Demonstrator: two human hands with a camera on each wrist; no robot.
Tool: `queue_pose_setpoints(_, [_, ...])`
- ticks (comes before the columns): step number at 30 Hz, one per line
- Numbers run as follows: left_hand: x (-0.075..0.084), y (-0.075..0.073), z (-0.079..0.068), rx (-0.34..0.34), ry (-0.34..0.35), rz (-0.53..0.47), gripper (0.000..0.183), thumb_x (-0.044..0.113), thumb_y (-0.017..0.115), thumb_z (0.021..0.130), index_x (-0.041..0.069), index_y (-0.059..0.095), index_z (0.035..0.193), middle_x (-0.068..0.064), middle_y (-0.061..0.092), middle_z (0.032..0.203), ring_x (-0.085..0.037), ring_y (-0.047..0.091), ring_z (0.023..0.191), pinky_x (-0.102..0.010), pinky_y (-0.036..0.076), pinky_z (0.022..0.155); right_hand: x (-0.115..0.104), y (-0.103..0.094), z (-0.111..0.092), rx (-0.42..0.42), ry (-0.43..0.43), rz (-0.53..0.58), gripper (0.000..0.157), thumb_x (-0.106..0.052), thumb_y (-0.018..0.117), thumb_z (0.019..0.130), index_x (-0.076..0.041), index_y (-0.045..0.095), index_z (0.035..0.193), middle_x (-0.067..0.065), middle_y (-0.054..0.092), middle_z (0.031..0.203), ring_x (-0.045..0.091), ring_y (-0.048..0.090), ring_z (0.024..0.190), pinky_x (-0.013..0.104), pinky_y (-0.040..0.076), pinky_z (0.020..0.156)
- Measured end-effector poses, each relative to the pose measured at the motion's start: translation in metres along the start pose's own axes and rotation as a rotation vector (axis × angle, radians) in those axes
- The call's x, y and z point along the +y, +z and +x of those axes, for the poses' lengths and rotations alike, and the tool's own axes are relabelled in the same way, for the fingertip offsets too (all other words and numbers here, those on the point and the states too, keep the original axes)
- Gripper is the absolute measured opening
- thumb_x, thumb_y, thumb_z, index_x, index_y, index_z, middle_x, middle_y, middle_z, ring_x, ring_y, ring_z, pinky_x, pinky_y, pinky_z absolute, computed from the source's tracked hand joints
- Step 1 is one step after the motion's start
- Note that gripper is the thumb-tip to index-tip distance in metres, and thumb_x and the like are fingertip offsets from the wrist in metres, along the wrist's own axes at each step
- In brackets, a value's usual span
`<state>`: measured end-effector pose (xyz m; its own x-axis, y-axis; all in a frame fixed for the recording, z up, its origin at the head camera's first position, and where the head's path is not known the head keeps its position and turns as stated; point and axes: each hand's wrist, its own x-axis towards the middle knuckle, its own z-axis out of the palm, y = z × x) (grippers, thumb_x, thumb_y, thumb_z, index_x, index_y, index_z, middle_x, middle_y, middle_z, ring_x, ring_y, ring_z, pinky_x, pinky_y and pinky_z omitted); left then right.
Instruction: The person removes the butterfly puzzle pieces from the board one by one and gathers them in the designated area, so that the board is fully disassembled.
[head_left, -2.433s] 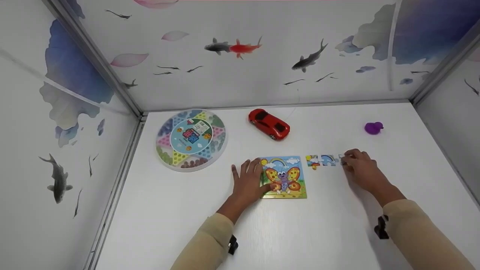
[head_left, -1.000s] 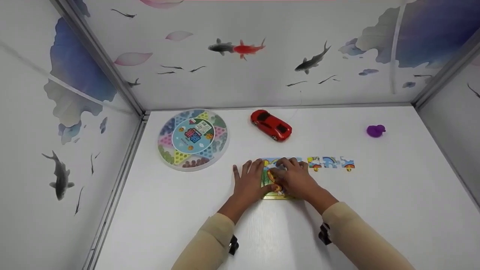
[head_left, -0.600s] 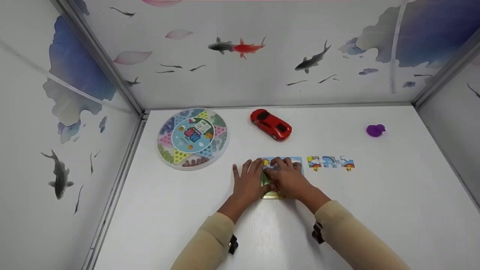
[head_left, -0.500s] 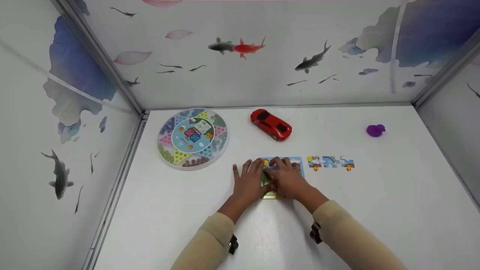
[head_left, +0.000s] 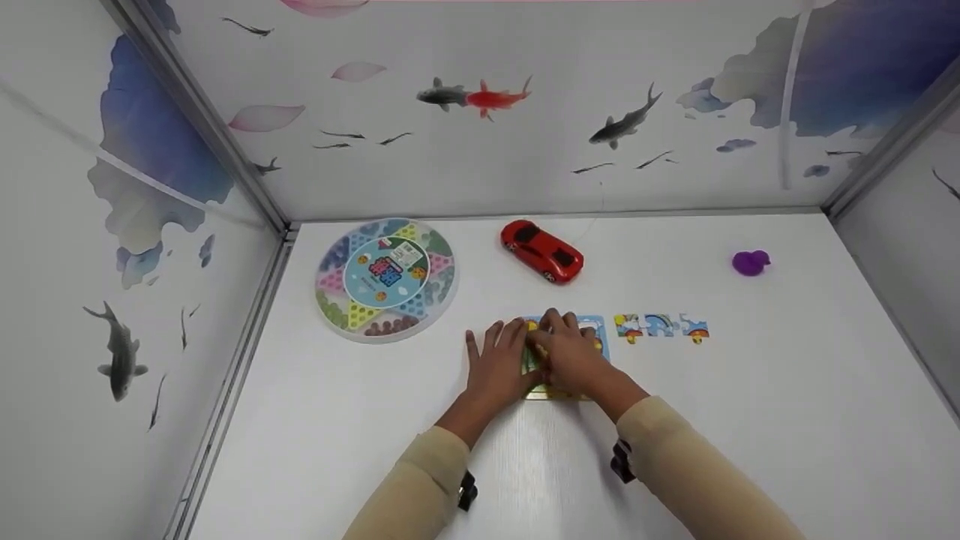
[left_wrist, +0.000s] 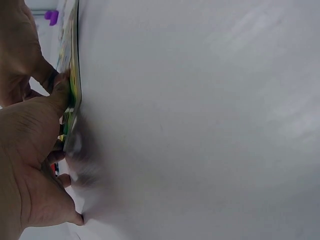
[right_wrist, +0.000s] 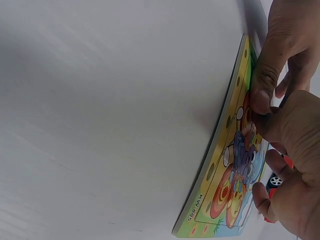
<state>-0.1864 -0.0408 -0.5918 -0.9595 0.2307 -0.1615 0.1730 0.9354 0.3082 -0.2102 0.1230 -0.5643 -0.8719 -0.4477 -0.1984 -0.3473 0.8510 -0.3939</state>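
A square butterfly jigsaw puzzle (head_left: 595, 324) lies flat on the white table, mostly covered by my hands in the head view. Spread fingers of my left hand (head_left: 493, 367) rest along its left edge, and the thumb lies on its face. My right hand (head_left: 576, 361) is bent over the board, with thumb and forefinger at its left part, close to the left thumb. Whether a piece sits between those fingertips is hidden. The right wrist view shows the butterfly picture (right_wrist: 237, 170) on the board. Loose puzzle pieces (head_left: 659, 325) lie in a row to its right.
Behind the puzzle stands a red toy car (head_left: 541, 251). A round Chinese checkers set (head_left: 386, 281) sits at the back left, and a purple toy duck (head_left: 751, 262) at the back right. Printed walls enclose the table's back and sides.
My right hand has come from the rightmost loose piece, left lying in the row, back over the puzzle, then shifted slightly left. My left hand has stayed at the board's left edge.
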Motion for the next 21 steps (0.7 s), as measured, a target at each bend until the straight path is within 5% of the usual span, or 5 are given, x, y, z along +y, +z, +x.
queue_pose_setpoints(10, [-0.0011,-0.0006,-0.0028,0.015,-0.003,0.026,0.093,0.067,0.069,0.101,0.021,0.034,0.175,0.003,0.036,0.179,-0.03,0.029,0.169,-0.076,0.018,0.134,-0.0024,0.0024,0.0016,-0.025,0.015,0.015,0.07,-0.013,0.094,0.088,-0.02,0.063,0.151,0.013,0.053,0.145,0.037,0.047,0.137,0.08,0.043,0.116])
queue_pose_setpoints(17, [-0.0015,0.0005,-0.0019,0.03,0.008,0.01,0.093,0.066,0.07,0.101,0.021,0.035,0.174,0.003,0.037,0.179,-0.03,0.029,0.168,-0.077,0.018,0.134,-0.0019,0.0023,0.0013,-0.013,0.02,0.041,0.063,-0.014,0.091,0.092,-0.017,0.063,0.148,0.012,0.054,0.144,0.037,0.05,0.135,0.082,0.042,0.117])
queue_pose_setpoints(21, [-0.002,0.0002,-0.0023,0.034,0.013,0.001,0.091,0.065,0.07,0.102,0.02,0.035,0.174,0.002,0.038,0.179,-0.03,0.03,0.168,-0.077,0.018,0.133,-0.0016,0.0024,0.0001,0.005,0.008,0.05,0.061,-0.012,0.09,0.093,-0.017,0.063,0.147,0.012,0.054,0.142,0.035,0.051,0.131,0.074,0.048,0.116])
